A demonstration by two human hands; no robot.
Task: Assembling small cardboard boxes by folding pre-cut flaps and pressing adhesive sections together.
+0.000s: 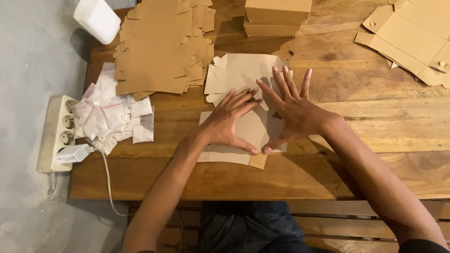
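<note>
A flat, unfolded cardboard box blank [239,107] lies on the wooden table [375,126] near its near edge, its long axis running from near to far, with the flaps of its far end uncovered. The left hand [225,124] rests palm-down on the blank's left half, fingers extended and pointing far-right; the right hand [290,110] presses its right half, fingers spread and pointing far. Both hands lie flat and grasp nothing; their thumbs almost meet at the blank's near part. Each hand sits directly upon the blank, neither nearer than the other. Far-left lies a stack of flat blanks [161,44]; far, two closed cardboard boxes [276,16] are stacked, contents hidden. Far-right lie further blanks [412,35]. At the left edge is a heap of small clear zip bags [112,117] holding white material, and beyond it a white power strip [58,133].
</note>
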